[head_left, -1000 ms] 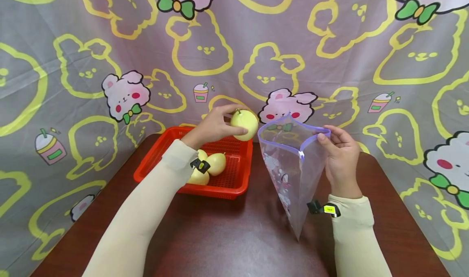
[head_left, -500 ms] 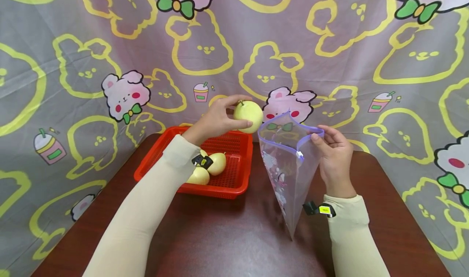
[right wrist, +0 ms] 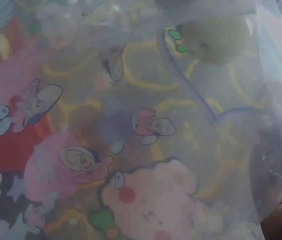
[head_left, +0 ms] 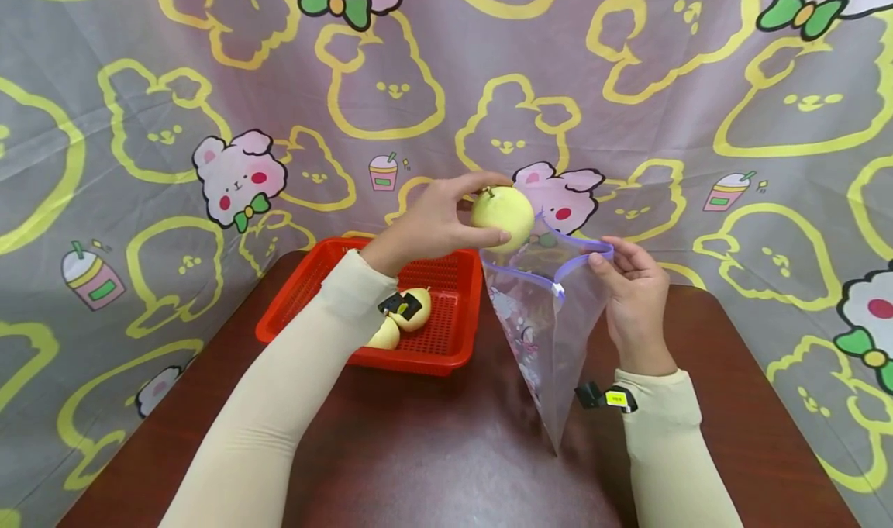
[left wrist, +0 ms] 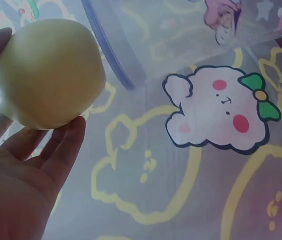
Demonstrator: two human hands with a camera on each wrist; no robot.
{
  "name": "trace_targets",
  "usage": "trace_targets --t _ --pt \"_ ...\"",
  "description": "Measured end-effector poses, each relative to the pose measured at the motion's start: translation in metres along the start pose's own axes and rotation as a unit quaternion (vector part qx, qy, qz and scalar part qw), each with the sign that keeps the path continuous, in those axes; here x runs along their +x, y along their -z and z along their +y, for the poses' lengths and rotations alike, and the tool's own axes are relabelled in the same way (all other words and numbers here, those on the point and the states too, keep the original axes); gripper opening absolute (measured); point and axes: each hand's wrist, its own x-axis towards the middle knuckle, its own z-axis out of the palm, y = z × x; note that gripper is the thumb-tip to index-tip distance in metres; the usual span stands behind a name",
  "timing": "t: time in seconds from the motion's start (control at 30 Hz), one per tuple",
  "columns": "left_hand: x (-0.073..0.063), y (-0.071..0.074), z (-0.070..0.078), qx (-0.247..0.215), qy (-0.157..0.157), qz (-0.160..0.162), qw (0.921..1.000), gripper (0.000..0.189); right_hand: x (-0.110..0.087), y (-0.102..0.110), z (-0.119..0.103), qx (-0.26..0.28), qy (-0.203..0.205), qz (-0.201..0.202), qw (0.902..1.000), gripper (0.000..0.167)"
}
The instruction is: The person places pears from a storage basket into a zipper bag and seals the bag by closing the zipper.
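A pale yellow pear point(head_left: 504, 216) with a short stem is gripped by my left hand point(head_left: 436, 222), thumb in front and fingers behind. It hangs over the mouth of a clear zip bag point(head_left: 537, 326) with a purple rim and a white slider. My right hand point(head_left: 636, 303) pinches the bag's rim at its right corner, and the mouth gapes. In the left wrist view the pear point(left wrist: 50, 75) rests among the fingertips, close to the purple rim. Through the printed bag in the right wrist view, the pear point(right wrist: 216, 40) shows blurred at the top.
On the left of the dark brown table point(head_left: 432, 450) stands a red plastic basket point(head_left: 456, 334). Several pears point(head_left: 418, 311) lie in it, partly hidden by my left forearm. Behind the table hangs a grey curtain point(head_left: 446, 63) with cartoon prints.
My left hand has carried the pear rightward from above the basket to the bag's mouth. The right hand and bag have shifted slightly left.
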Motion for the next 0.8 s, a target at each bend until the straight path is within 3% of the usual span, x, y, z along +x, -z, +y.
trace_targets --t 0.37,0.67,0.8 --pt "0.003 -0.010 0.002 0.086 -0.002 -0.050 0.9950 0.051 0.000 -0.004 0.003 -0.010 -0.006 0.012 0.9999 0.033" --pt "0.002 -0.018 0.000 0.168 0.012 -0.105 0.9802 0.053 -0.003 -0.009 0.004 -0.012 -0.021 0.008 0.9997 0.028" --pt "0.003 -0.020 -0.001 0.179 0.030 -0.139 0.9736 0.054 -0.005 -0.011 0.006 -0.021 -0.027 -0.004 0.9994 0.028"
